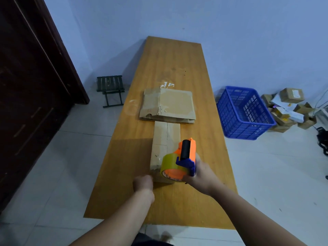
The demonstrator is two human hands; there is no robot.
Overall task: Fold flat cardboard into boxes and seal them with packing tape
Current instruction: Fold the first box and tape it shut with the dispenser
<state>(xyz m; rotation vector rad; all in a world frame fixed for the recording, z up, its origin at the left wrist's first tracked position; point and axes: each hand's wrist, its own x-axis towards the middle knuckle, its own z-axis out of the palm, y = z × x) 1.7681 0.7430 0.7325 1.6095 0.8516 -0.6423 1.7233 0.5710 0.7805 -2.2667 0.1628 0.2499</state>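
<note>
A folded cardboard box (164, 139) lies lengthwise on the wooden table (204, 183), its top seam running away from me. My right hand (200, 172) grips an orange and blue tape dispenser (181, 160) carrying a yellowish tape roll, held over the box's near end. My left hand (143, 182) is at the box's near left corner with its fingers curled under; whether it grips the box or tape cannot be made out. A stack of flat cardboard (168, 105) lies just beyond the box.
A blue plastic crate (243, 112) stands on the floor right of the table, with a heap of small parcels (287, 109) behind it. A small dark folding stool (110, 89) sits left of the table near a dark wooden door (32, 86).
</note>
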